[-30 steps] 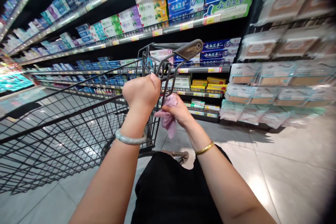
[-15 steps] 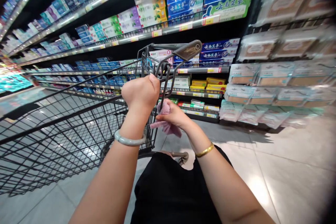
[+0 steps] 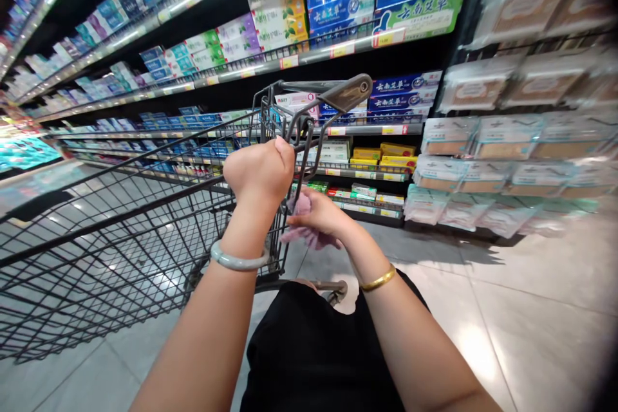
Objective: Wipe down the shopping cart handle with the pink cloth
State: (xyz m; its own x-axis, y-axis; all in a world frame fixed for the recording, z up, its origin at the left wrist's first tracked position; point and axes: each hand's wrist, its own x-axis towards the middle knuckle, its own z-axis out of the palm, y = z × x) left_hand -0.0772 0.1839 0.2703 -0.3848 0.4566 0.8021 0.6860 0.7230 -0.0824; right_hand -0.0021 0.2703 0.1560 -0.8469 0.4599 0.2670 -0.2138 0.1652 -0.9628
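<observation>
A black wire shopping cart (image 3: 145, 215) stands to my left, its grey handle (image 3: 345, 95) up ahead. My left hand (image 3: 261, 168) is closed in a fist at the cart's handle end, around part of its frame; its fingertips are hidden from me. Just below and to the right, my right hand (image 3: 321, 212) pinches a crumpled pinkish-purple cloth (image 3: 309, 237). The cloth lies against an upright black bar of the cart, and its loose end hangs under the fingers.
Shelves ahead carry stacked toothpaste boxes (image 3: 340, 3) with price tags along the edges. Packaged goods in clear bags (image 3: 505, 135) hang on the right. Grey floor tiles (image 3: 521, 283) lie below. A cart leg or bar (image 3: 333, 286) shows near my knees.
My right hand and the cloth have shifted slightly down along the bar, and the cloth's folds hang differently. My left hand and the cart stay in place.
</observation>
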